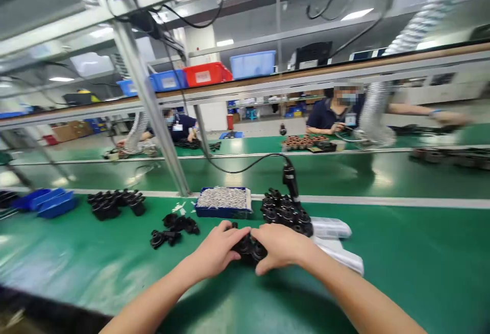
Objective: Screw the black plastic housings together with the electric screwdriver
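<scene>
My left hand (pixel 215 250) and my right hand (pixel 280 246) meet over a small cluster of black plastic parts (pixel 249 249) on the green table (pixel 401 267), and both hands grip it from either side. Just behind my right hand stands a stack of similar black parts (pixel 285 211). A blue tray of small silver screws (pixel 223 201) sits behind my left hand. Loose black parts (pixel 173 229) lie to the left of my left hand.
An electric screwdriver (pixel 291 181) on a cable stands upright behind the stack. Clear plastic bags (pixel 333 232) lie to the right. More black parts (pixel 115 202) and blue bins (pixel 49 202) sit at far left. A metal post (pixel 153 109) rises ahead. Other workers sit across the line.
</scene>
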`<state>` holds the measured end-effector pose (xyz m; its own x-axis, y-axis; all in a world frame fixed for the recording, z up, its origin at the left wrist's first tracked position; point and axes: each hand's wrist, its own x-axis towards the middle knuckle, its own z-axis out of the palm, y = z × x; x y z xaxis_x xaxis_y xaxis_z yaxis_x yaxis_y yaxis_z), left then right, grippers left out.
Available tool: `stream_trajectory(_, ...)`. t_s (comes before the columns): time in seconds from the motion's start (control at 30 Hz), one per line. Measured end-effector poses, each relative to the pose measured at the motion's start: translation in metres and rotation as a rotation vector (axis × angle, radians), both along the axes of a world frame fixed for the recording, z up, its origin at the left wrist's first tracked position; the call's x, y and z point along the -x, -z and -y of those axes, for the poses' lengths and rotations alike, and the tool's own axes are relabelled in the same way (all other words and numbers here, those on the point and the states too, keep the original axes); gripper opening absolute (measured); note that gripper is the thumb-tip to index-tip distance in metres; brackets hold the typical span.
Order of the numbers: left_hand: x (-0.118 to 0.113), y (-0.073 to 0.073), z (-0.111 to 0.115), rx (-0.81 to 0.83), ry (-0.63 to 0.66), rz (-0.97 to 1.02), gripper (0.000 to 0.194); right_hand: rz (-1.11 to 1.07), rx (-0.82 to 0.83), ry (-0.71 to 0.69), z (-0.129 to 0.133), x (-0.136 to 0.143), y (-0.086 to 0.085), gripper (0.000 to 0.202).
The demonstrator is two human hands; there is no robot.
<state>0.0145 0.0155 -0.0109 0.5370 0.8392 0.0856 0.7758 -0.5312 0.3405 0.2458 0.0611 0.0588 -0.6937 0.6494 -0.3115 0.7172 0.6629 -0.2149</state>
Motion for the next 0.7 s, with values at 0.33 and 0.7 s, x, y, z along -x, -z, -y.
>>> stream_trajectory(0.33, 0.021, -0.02, -0.005, -0.023, 0.057, 0.193, 0.066, -0.141, 0.068, 0.009, -0.015, 0.005, 0.024, 0.042)
stream_trajectory(0.7, 0.018, -0.036, -0.079, -0.13, -0.249, 0.019, 0.013, -0.282, 0.109, 0.076, -0.025, -0.012, 0.002, 0.078)
